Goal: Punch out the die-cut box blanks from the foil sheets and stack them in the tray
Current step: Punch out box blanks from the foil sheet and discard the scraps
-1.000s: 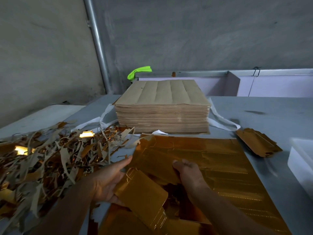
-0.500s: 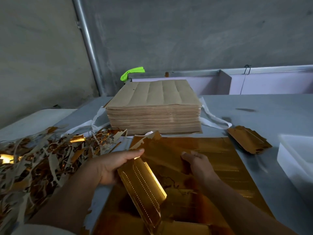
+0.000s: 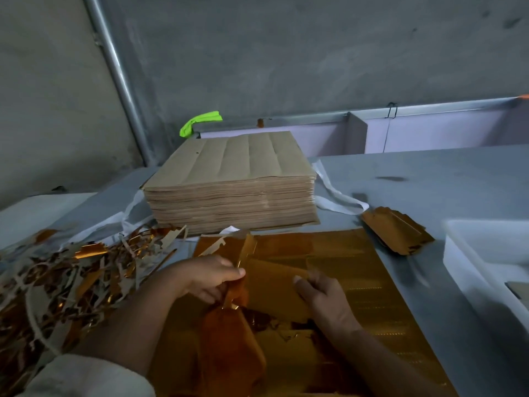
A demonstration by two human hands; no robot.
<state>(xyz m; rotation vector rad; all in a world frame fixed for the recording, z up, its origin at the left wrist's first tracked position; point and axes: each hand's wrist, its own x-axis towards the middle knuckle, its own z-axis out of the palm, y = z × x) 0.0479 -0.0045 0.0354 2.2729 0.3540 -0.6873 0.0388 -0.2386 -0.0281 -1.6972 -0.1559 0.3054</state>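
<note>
A gold foil sheet [image 3: 369, 270] lies flat on the grey table in front of me. My left hand [image 3: 209, 277] pinches a gold box blank [image 3: 232, 339] that hangs edge-on below the fingers over the sheet's near left part. My right hand [image 3: 323, 299] presses on the sheet beside it, fingers bent on another blank section [image 3: 274, 279]. A small pile of punched gold blanks [image 3: 398, 233] rests to the right of the sheet. The white tray [image 3: 469, 253] stands at the right edge, its inside mostly hidden.
A thick stack of brown-backed sheets [image 3: 232, 193] sits behind the foil sheet, with white strapping [image 3: 337, 196] beside it. A heap of gold and grey scrap strips [image 3: 65, 282] covers the table's left side. A metal pole [image 3: 114, 70] and a grey wall stand behind.
My left hand has turned the loose blank from flat to edge-on and drawn it toward the right hand. My right hand has shifted slightly on the sheet. The camera has tilted.
</note>
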